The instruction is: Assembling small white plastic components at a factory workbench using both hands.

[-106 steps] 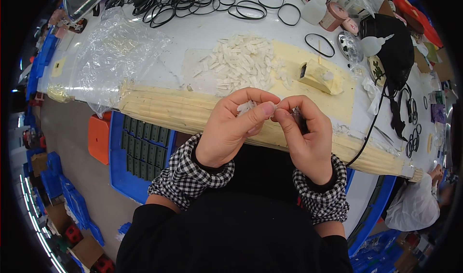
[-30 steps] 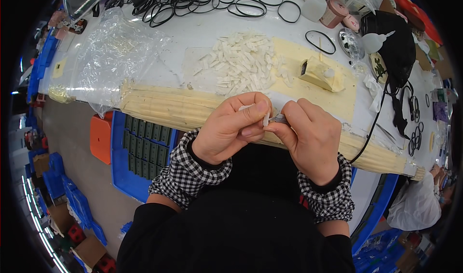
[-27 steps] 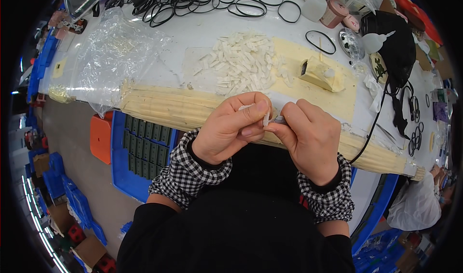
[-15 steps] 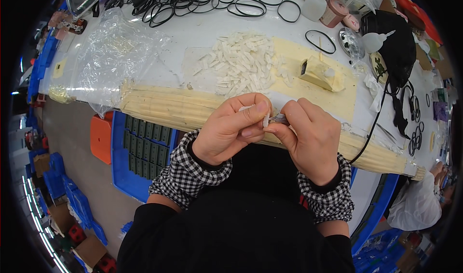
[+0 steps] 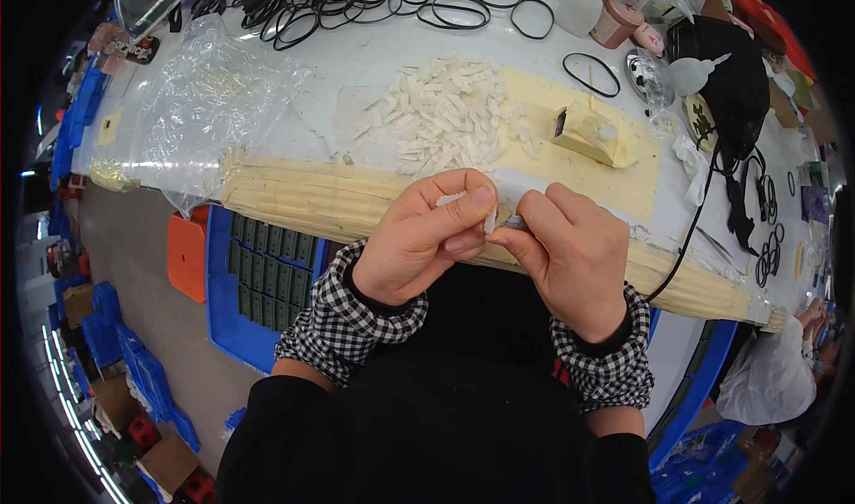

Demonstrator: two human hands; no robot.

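Note:
My left hand [image 5: 427, 232] is closed, thumb against fingers, on a small white strip-like piece [image 5: 490, 222]. More white shows above the left index finger, partly hidden. My right hand [image 5: 574, 255] pinches a small greyish piece [image 5: 514, 223] whose kind I cannot make out; its tip comes close to the white piece. Both hands meet just over the padded near edge of the table. Beyond them lies a heap of small white strips [image 5: 450, 112], partly on a yellow sheet [image 5: 570, 90].
A yellow taped block [image 5: 592, 137] stands on the sheet at the right. Clear plastic film [image 5: 209, 103] lies to the left, black rubber bands [image 5: 454, 12] at the back. A blue crate [image 5: 258, 335] with dark green parts stands below the table, beside an orange stool [image 5: 185, 255].
My right fingers have shifted slightly around the greyish piece, and its angle against the white piece differs a little. My left hand keeps its grip almost in place.

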